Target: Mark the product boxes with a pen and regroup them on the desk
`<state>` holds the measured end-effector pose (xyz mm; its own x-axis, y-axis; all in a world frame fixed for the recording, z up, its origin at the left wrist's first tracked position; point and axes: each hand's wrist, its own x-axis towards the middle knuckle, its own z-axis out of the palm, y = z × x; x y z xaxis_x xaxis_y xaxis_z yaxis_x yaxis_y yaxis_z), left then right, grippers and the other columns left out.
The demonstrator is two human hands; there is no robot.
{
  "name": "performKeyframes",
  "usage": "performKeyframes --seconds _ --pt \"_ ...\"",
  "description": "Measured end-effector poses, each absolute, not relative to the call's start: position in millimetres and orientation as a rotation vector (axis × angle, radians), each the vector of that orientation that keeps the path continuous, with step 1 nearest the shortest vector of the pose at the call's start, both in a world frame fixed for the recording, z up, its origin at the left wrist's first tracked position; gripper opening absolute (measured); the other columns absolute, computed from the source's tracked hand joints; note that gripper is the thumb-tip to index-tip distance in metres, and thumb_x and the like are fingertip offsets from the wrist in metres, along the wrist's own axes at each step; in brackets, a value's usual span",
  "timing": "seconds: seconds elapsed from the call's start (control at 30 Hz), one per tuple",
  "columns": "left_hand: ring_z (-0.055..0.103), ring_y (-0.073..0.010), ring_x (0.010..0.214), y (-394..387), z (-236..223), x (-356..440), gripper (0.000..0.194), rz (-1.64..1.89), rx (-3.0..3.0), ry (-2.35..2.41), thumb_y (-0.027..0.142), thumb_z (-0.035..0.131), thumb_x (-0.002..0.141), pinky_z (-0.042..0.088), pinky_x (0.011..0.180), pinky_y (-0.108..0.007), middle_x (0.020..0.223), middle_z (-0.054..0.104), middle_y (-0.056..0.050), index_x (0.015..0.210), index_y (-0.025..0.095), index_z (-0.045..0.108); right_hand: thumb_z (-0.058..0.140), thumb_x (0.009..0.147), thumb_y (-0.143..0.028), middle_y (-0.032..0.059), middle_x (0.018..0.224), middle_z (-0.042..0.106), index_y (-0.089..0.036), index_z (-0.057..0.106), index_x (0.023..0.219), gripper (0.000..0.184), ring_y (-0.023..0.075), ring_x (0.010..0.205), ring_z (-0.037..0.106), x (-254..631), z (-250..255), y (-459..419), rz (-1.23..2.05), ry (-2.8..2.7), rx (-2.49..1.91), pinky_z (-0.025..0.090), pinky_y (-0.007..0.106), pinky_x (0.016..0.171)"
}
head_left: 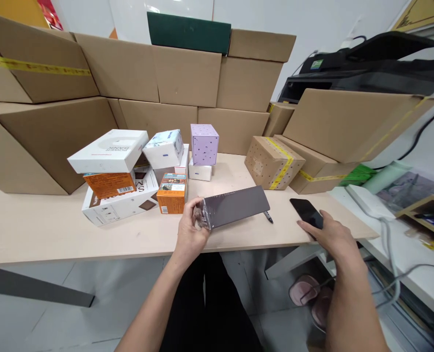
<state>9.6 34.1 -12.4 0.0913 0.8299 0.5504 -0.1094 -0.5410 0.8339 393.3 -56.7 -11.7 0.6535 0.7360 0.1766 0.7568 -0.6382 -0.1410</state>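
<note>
My left hand is closed round the near end of a long dark grey-brown box, where crinkled clear plastic wrap shows. The box is tilted, its far end pointing right over the table. A black pen lies partly hidden beneath that end. At the table's right side, my right hand grips the near end of a black smartphone between thumb and fingers. Close to my left hand stands an orange box. I cannot tell whether the phone is lifted off the table.
Left of centre, a white power bank box tops a stack of boxes. Behind are a purple box and a wall of cardboard. A taped carton stands at the back right. Cables hang beyond the table's right edge.
</note>
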Motion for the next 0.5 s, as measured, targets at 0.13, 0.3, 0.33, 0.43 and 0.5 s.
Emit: performKeyframes --seconds 0.13,0.3,0.33,0.43,0.5 --pt "0.059 -0.019 0.112 34 -10 10 0.059 1.563 1.607 0.728 0.009 0.071 0.069 0.051 0.092 -0.031 0.122 0.058 -0.006 0.122 0.026 0.052 0.052 0.08 -0.069 0.0264 0.122 0.065 -0.007 0.038 0.15 0.094 0.0419 0.112 0.063 386 -3 -54 -0.022 -1.187 -2.691 0.049 0.048 0.089" --pt "0.061 -0.0171 0.105 34 -9 9 0.057 1.557 1.611 0.741 0.012 0.072 0.071 0.052 0.086 -0.028 0.116 0.059 -0.005 0.123 0.025 0.051 0.06 0.08 -0.058 0.0252 0.118 0.066 -0.009 0.033 0.152 0.091 0.0405 0.106 0.065 359 5 -59 -0.158 -1.172 -2.578 0.05 0.047 0.087" --pt "0.061 -0.0169 0.105 34 -10 9 0.057 1.565 1.613 0.741 0.012 0.072 0.071 0.052 0.086 -0.028 0.116 0.059 -0.005 0.123 0.025 0.051 0.06 0.081 -0.057 0.0243 0.12 0.065 -0.01 0.033 0.153 0.09 0.04 0.107 0.064 354 4 -61 -0.203 -1.187 -2.52 0.05 0.047 0.087" --pt "0.06 -0.0167 0.106 35 -11 10 0.057 1.578 1.615 0.733 0.012 0.073 0.071 0.052 0.088 -0.028 0.118 0.058 -0.005 0.123 0.027 0.052 0.059 0.083 -0.052 0.0211 0.126 0.063 -0.013 0.039 0.149 0.08 0.0367 0.115 0.061 337 -3 -69 -0.365 -1.277 -2.265 0.048 0.047 0.096" --pt "0.06 -0.0169 0.108 35 -11 10 0.057 1.581 1.616 0.735 0.012 0.072 0.072 0.051 0.09 -0.029 0.118 0.058 -0.004 0.123 0.027 0.052 0.057 0.086 -0.05 0.0189 0.13 0.061 -0.013 0.047 0.144 0.07 0.033 0.121 0.058 327 -6 -73 -0.47 -1.342 -2.065 0.045 0.045 0.104"
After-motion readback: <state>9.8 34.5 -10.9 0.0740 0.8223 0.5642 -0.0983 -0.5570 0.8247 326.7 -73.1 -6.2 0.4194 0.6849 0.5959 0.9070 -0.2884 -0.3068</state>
